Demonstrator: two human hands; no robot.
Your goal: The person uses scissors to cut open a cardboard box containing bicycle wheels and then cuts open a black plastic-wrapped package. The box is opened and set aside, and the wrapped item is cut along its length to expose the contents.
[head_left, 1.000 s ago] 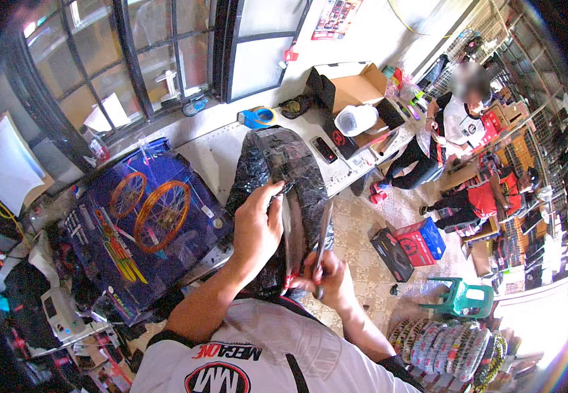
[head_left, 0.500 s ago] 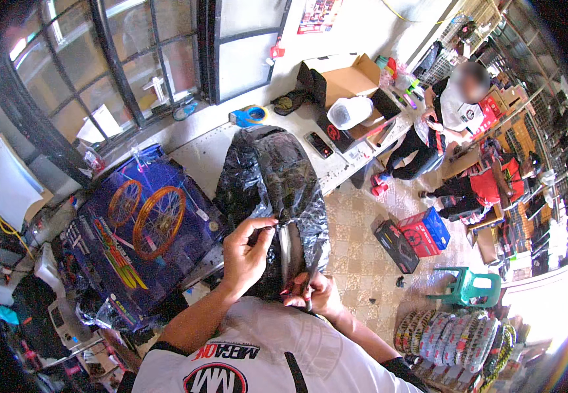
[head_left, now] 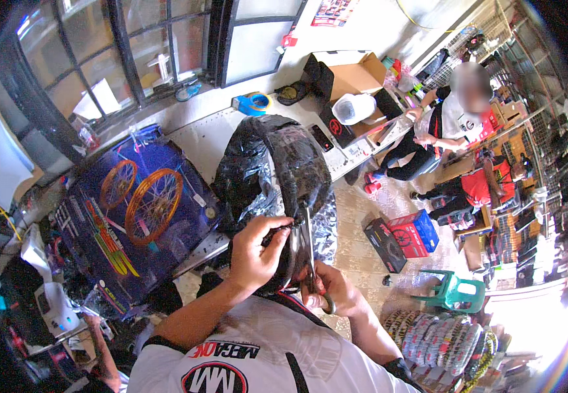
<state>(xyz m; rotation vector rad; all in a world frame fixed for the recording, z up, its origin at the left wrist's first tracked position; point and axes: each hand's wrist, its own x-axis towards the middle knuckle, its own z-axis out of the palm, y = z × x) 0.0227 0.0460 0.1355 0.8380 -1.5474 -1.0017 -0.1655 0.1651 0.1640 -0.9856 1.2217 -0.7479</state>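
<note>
At your far left a big dark blue box [head_left: 133, 216] printed with orange spoked wheels lies tilted on the cluttered bench [head_left: 199, 141] under the window. Just right of it, in front of your chest, stands the tyre wrapped in black plastic film [head_left: 274, 170], upright, its arch rising above both your hands and its lower part hidden behind them. Your left hand [head_left: 254, 252] is curled tight around the wrapped edge of the tyre, fingers [head_left: 277, 226] folded over the plastic and thumb pressed against it. Your right hand [head_left: 330, 291] sits just beside and a little lower, fingers closed through the handles of a pair of scissors [head_left: 310, 262], whose blades point up along the wrap; you cannot tell how far apart the blades stand. Further right on the bench lie a blue tape roll [head_left: 254, 103], an open cardboard box [head_left: 356, 75] and a white cap [head_left: 356, 108]. On the floor to the right sit a red and black box [head_left: 405, 239] and a green plastic stool [head_left: 454, 291], with another person [head_left: 457, 114] seated well apart beyond them.
</note>
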